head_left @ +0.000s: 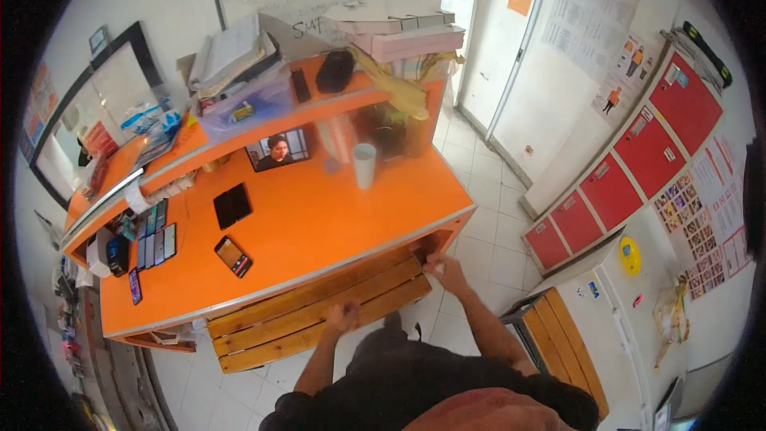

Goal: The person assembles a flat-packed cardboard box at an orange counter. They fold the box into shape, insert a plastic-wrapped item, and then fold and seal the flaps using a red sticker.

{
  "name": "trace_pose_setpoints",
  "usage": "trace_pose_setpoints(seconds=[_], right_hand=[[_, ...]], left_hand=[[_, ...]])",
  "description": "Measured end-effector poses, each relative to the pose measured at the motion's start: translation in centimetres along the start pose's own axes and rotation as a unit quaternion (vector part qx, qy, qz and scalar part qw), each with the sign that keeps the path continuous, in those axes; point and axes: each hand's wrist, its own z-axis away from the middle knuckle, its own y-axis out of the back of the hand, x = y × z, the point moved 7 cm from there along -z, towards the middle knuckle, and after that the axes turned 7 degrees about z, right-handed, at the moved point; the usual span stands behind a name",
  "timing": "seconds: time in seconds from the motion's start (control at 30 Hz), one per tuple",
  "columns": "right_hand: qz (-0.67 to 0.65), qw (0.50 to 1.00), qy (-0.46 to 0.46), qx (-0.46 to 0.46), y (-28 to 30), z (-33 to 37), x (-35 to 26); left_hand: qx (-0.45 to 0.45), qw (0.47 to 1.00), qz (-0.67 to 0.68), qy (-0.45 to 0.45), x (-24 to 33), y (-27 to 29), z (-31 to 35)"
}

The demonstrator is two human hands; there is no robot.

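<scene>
My left hand (343, 318) is over the front slats of a wooden bench (283, 321). Its fingers are blurred, so I cannot make out whether they are curled or whether the hand touches the wood. Near the bench's right end is my right hand (448, 273), its fingers loosely bent and slightly apart, with no object visible in them. The slatted bench stands along the front of an orange desk (335, 227). On the desktop lie a phone with a lit screen (233, 257) and a dark tablet (233, 206). A pale cup (365, 166) stands toward the back.
A propped screen (278, 152) shows a person. Several phones (157, 246) stand in a row at the left. The upper shelf bears a plastic bin (247, 108) and stacked boxes (407, 40). Red lockers (613, 191), a white fridge (598, 295) and a wooden-topped seat (566, 343) are at the right.
</scene>
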Motion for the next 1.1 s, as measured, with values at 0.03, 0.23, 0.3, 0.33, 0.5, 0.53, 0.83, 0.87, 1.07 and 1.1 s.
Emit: trace_pose_setpoints(seconds=[0.03, 0.23, 0.3, 0.33, 0.5, 0.53, 0.83, 0.87, 1.07, 1.1], right_hand=[[-0.011, 1.0, -0.018, -0.013, 2.9, -4.3, -2.0], [0.174, 0.938, 0.208, 0.214, 16.6, -25.2, -10.1], [0.218, 0.898, 0.282, 0.257, 19.4, -31.2, -15.3], [0.225, 0.893, 0.306, 0.241, 19.8, -34.2, -17.6], [0.227, 0.826, 0.469, 0.216, 18.2, -46.5, -29.7], [0.248, 0.826, 0.466, 0.198, 17.8, -48.9, -31.0], [0.363, 0.79, 0.492, 0.044, 10.7, -59.8, -36.4], [0.303, 0.824, 0.479, -0.011, 12.3, -59.4, -37.6], [0.235, 0.819, 0.512, -0.105, 22.0, -68.3, -39.6], [0.216, 0.815, 0.522, -0.133, 22.8, -69.1, -39.8]], left_hand=[[0.05, 0.997, 0.055, -0.012, 6.1, 1.3, -3.8], [0.115, 0.986, -0.003, -0.118, 25.4, 6.9, -19.7], [0.141, 0.972, -0.032, -0.184, 29.6, 7.0, -24.2], [0.153, 0.966, -0.041, -0.205, 31.4, 6.9, -25.8], [0.203, 0.956, -0.055, -0.204, 34.9, 3.8, -29.9], [0.21, 0.956, -0.047, -0.198, 35.4, 2.8, -30.5], [0.324, 0.932, -0.078, -0.141, 37.4, 1.5, -33.1], [0.339, 0.93, -0.079, -0.117, 37.0, 2.1, -32.1], [0.378, 0.888, -0.213, -0.151, 44.3, 6.0, -33.1], [0.389, 0.867, -0.252, -0.185, 46.9, 7.0, -33.9]])
